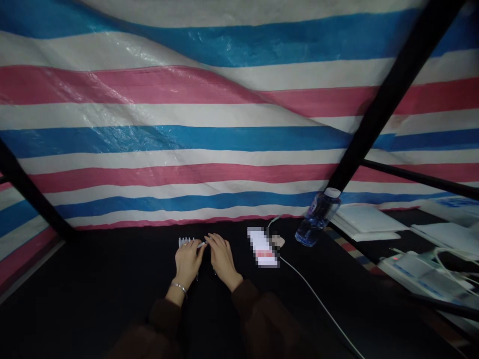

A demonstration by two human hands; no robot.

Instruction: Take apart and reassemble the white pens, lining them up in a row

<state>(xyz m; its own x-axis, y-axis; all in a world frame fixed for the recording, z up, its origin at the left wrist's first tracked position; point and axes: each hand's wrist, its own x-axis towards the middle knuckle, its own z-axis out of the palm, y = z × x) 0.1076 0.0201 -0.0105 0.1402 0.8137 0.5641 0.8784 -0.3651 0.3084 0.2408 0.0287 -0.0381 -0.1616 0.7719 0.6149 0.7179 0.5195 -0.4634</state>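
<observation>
Work looked mid-way: a slim white stick-like piece [202, 245] was up between the hands, not set down, so handling it was judged unfinished. A row of small whitish upright prongs [186, 242] stood just beyond the left hand, on the black flat-topped table [123, 279]; whether these counted as done or left to do couldn't be told. Left hand [188, 255], with a silver metal bracelet [179, 287] at the wrist, was closed, thumb and fingers pinching the stick. Right hand [223, 254] was part-curled, palm down, fingertips at the stick's other end; too small and dim to tell whether it gripped or only touched. Off to the right on the table, apart from the hands: a pixelated white-and-red rectangle [262, 247], a pale rounded lump [277, 241], a thin white cable [312, 289] and a clear bluish plastic bottle [317, 219], tilted in view, white cap on.
</observation>
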